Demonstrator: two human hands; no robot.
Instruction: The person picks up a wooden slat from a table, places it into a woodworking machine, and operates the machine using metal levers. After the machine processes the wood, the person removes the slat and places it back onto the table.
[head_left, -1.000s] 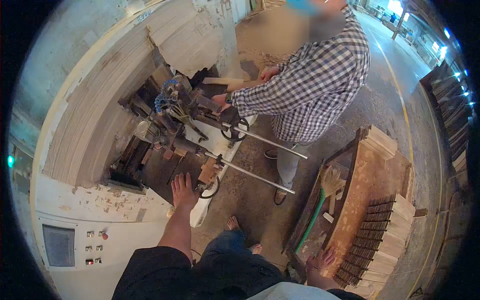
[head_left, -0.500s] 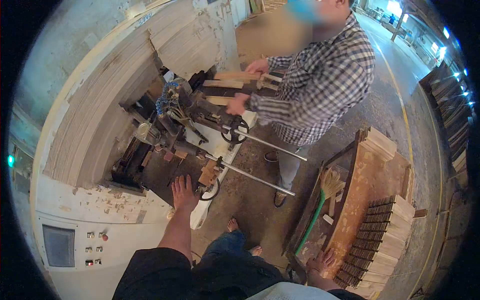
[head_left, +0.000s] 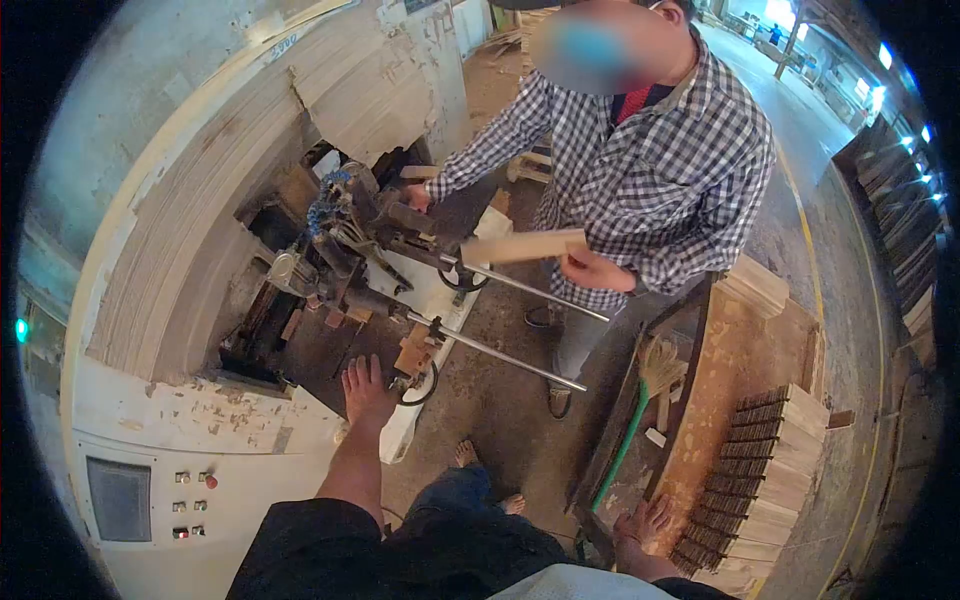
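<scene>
My left hand (head_left: 366, 391) lies flat, fingers spread, on the edge of the white woodworking machine (head_left: 215, 420), beside a small black handwheel (head_left: 420, 381). My right hand (head_left: 642, 521) rests open on the rim of a wooden bin (head_left: 735, 350), next to a stack of wooden boards (head_left: 770, 470). Neither hand holds anything. Across the machine, a person in a checked shirt (head_left: 650, 170) holds a wooden board (head_left: 522, 246) in one hand and reaches into the machine head (head_left: 365, 235) with the other.
Two steel rods (head_left: 510, 355) stick out from the machine toward the floor. A control panel with buttons (head_left: 190, 495) is at lower left. A broom with a green handle (head_left: 640, 410) lies in the bin. My bare feet (head_left: 485, 475) stand on the concrete floor.
The other person has turned toward me, lifted a board away from the machine, and reached the other hand into the machine head. My hands have not moved.
</scene>
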